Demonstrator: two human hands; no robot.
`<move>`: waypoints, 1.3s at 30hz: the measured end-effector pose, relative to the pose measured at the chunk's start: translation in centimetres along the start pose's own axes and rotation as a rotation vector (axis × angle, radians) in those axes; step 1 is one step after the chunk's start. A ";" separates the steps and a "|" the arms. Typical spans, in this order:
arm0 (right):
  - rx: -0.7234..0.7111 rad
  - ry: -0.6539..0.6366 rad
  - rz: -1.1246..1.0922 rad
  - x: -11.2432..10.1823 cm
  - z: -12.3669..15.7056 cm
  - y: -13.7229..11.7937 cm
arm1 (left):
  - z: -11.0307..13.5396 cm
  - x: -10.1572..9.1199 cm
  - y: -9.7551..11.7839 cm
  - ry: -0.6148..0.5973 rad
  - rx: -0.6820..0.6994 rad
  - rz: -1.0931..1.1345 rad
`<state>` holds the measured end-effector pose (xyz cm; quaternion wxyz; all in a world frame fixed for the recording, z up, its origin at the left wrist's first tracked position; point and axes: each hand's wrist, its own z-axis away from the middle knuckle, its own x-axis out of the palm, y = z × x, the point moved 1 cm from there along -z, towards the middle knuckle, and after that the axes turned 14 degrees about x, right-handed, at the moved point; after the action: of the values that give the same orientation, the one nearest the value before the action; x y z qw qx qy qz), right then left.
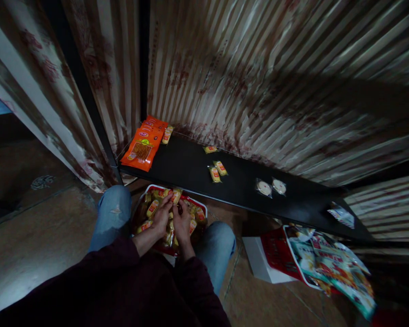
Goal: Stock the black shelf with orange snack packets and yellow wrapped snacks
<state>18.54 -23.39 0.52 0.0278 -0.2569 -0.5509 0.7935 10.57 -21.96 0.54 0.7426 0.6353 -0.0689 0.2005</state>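
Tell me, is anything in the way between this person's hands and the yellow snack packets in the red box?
Nothing visible. The left hand and the right hand are both down inside the red box, resting directly on the yellow snack packets, with no lid or wrapping over them.

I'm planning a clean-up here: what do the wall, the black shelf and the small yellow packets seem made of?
The wall looks like corrugated sheet metal, dull and rust-stained: parallel ridges, reddish blotches. The black shelf is flat and matte; painted wood or metal, I cannot tell. The yellow packets look like glossy plastic film: printed, with highlights.
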 end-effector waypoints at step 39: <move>-0.094 0.011 -0.176 6.4 -9.4 -5.5 | -11.0 -0.3 3.5 -0.094 0.586 -0.563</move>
<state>15.83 -11.05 0.56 0.0882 -0.2129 -0.6077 0.7600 7.27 -10.95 1.65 0.5519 0.8226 0.1338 -0.0289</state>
